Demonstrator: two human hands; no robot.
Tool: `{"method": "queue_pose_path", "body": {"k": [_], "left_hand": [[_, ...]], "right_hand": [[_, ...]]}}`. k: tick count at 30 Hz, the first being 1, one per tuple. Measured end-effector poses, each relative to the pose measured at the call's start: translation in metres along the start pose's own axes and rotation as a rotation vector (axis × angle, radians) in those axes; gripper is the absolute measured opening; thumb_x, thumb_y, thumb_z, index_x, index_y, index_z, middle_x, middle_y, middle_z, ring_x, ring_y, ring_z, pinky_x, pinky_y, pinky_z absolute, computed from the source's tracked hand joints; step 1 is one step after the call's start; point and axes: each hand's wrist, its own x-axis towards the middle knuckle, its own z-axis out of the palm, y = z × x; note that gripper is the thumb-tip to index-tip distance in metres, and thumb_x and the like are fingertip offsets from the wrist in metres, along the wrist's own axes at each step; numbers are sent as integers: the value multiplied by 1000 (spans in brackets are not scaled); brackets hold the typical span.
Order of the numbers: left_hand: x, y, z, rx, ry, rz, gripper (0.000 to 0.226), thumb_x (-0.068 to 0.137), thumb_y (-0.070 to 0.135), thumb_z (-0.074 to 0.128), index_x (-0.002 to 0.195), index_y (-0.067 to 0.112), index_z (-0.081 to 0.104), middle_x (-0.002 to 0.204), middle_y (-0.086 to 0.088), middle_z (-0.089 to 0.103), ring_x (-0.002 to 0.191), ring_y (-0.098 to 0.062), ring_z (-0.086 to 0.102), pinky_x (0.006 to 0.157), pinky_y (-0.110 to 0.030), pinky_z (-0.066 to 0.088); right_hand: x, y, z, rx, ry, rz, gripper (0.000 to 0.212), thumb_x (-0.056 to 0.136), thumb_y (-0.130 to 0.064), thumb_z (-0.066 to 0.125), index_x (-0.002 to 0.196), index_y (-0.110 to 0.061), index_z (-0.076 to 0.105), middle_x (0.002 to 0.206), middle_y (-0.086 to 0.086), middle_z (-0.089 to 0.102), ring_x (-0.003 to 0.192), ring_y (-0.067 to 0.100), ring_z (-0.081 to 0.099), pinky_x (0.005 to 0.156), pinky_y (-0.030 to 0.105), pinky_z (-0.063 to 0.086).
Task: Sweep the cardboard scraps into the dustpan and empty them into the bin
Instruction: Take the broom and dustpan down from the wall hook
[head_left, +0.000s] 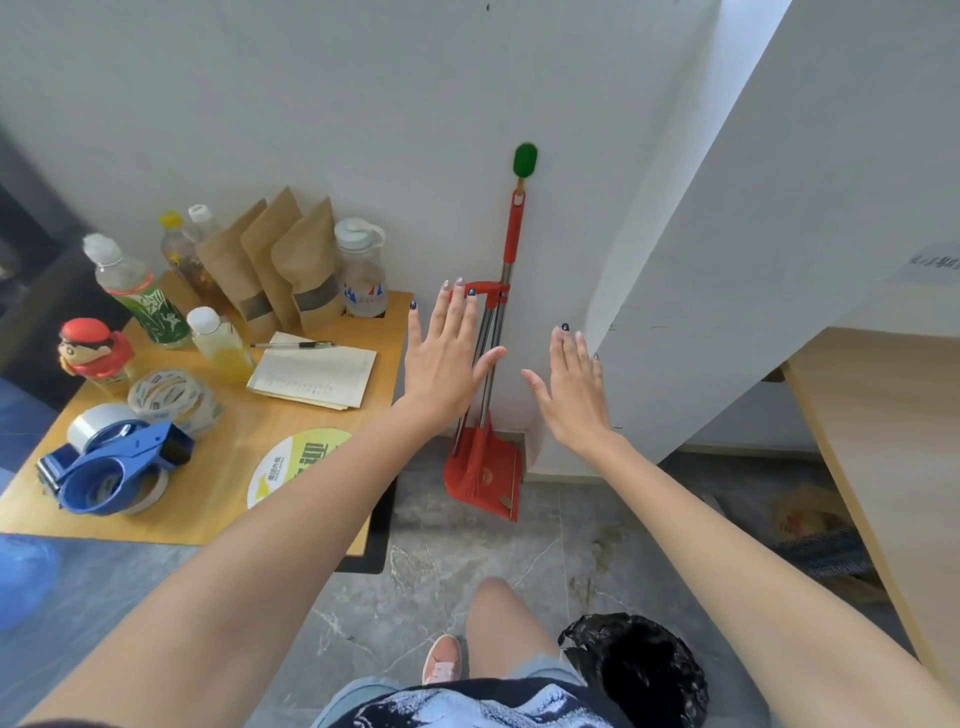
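Red plastic marks the dustpan (483, 467), which stands upright on the grey floor (467, 561), its back against the white wall (363, 104) just beside a jutting corner. Its metal handle rises beside that of the broom (513, 234), and a red clip joins the two. The broom's handle ends in a green cap (525, 160) against the wall.

The left hand (447, 358) is stretched out in front of the handles, fingers straight and spread, fingertips level with the clip. Whether it touches the handles cannot be told; it grips nothing. The right hand (574, 389) hovers just right of the handles, near the corner, fingers straight and together, thumb out, holding nothing.

To the left is a wooden worktop (228, 467). It carries bottles (137, 291), three brown pouches (275, 260) against the wall, a notebook (317, 374) with a pen (301, 344) along its far edge, rolls of tape (171, 397), a blue tape dispenser (114, 467) and a red-capped figurine (93, 348).

Something brown (810, 514) lies on the floor under a second worktop (883, 415) on the right, too blurred to name. A black bag (639, 670) is beside the person's leg.
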Motion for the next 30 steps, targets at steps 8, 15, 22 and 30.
{"method": "queue_pose_path", "body": {"k": [8, 15, 22, 30], "left_hand": [[74, -1, 21, 4, -33, -24, 78, 98, 61, 18, 155, 12, -2, 163, -7, -7, 150, -19, -10, 121, -49, 2], [163, -5, 41, 109, -129, -89, 67, 103, 40, 29, 155, 8, 0, 163, -12, -3, 150, -23, -8, 119, -52, 2], [241, 23, 82, 194, -307, -153, 80, 95, 24, 52, 153, 5, 1, 162, -12, 5, 150, -24, 0, 120, -52, 6], [291, 9, 137, 194, -507, -211, 64, 91, 24, 57, 146, 5, 30, 144, -9, 43, 135, -26, 38, 117, -48, 21]], "right_hand": [[86, 9, 4, 34, 7, 1, 73, 97, -53, 28, 154, -18, -2, 160, 10, -4, 148, 26, -8, 121, 42, 4], [185, 17, 4, 71, -47, -13, 71, 98, -51, 28, 154, -15, 4, 159, 14, 5, 148, 30, 1, 120, 46, 9], [281, 14, 13, 232, -127, 24, 62, 99, -46, 33, 149, -11, 23, 146, 13, 40, 132, 29, 41, 105, 40, 37], [348, 8, 43, 402, -207, 147, 37, 96, -35, 47, 121, -8, 50, 115, 11, 60, 104, 26, 60, 81, 30, 48]]}}
